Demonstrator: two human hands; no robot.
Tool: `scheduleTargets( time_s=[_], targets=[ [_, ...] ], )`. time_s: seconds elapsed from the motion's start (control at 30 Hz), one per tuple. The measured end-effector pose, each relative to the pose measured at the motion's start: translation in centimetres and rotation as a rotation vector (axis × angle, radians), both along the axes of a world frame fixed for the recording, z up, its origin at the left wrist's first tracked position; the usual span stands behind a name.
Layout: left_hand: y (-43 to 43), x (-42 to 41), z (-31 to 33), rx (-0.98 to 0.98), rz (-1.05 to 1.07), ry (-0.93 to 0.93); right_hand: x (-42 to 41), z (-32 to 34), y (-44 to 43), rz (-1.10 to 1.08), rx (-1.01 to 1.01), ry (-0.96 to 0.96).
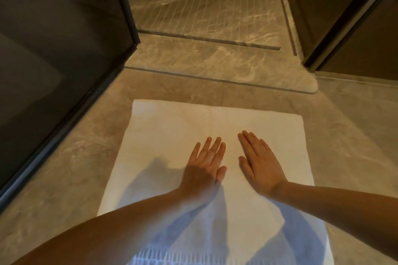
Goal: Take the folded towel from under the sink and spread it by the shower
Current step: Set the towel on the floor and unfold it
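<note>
Both hands, the left hand (205,162) and the right hand (259,160), are laid flat with straight fingers on the white towel (172,135), which is spread on the floor (71,168) just before the shower threshold (215,66). Soft, light, limp cloth is judged; corners would best be pinched for shifting.

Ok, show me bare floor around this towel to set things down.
Bare floor: left of the towel up to the glass panel, beyond it up to the shower sill, widest on its right. The left hand and right hand crowd its middle.
</note>
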State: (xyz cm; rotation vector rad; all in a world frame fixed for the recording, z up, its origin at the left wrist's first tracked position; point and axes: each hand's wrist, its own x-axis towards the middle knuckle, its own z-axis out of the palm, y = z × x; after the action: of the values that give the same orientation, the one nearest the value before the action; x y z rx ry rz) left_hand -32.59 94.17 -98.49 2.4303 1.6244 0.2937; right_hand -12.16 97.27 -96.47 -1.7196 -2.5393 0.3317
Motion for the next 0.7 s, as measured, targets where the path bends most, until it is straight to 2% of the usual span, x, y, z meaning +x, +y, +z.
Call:
scheduleTargets(
  time_s=[0.13,0.23,0.37,0.5,0.57,0.7],
  targets=[
    [1.1,-0.4,0.9,-0.021,0.002,0.014,-0.8,0.6,0.4,-0.032,0.013,0.029],
    [5.2,-1.1,1.9,0.01,0.044,0.136,-3.4,1.6,3.5,-0.006,0.026,0.09],
    [8.9,-1.0,2.1,-0.093,0.112,0.188,-8.2,2.1,6.6,-0.071,0.008,0.219],
    [9.8,-1.8,1.1,-0.105,0.038,0.216,-9.7,0.1,6.4,-0.068,-0.025,0.171],
    [10.2,-2.2,0.6,-0.072,0.007,0.2,-9.0,-0.4,6.5,-0.084,-0.023,0.177],
    [10.7,-3.7,0.3,-0.028,-0.033,0.172,-6.0,-0.9,6.6,-0.097,0.006,0.07]
  ],
)
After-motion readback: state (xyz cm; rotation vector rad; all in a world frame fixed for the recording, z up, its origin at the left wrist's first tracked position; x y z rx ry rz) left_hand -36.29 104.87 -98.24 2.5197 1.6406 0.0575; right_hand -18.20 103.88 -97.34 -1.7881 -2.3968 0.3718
